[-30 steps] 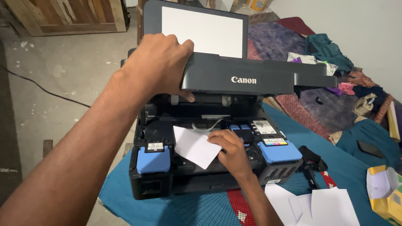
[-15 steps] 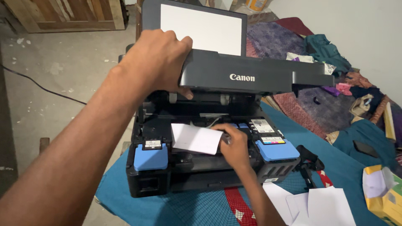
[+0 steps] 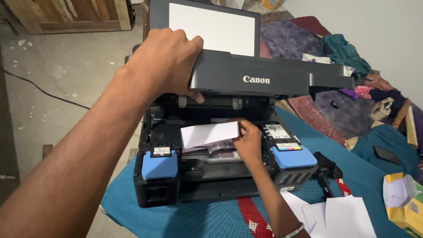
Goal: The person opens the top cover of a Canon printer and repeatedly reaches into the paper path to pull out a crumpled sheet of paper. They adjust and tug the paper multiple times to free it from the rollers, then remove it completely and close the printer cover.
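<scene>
teal cloth (image 3: pixel 132 207): printer (image 3: pixel 211 176) open, right hand (image 3: pixel 249 141) w/ paper (image 3: pixel 207 133) inside.

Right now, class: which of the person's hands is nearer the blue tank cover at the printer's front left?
Left. The left hand grips the raised lid above it; the right hand holds paper further right.

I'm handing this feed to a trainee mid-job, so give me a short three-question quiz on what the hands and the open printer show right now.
1. True or false: the left hand grips the raised dark grey plastic scanner lid.
2. Which does the right hand hold: A, a folded white paper sheet; B, a blue ink tank cap; C, a cable?
3. What colour is the cloth under the black inkjet printer?

Key: 1 true. 2 A. 3 Teal blue.
</scene>
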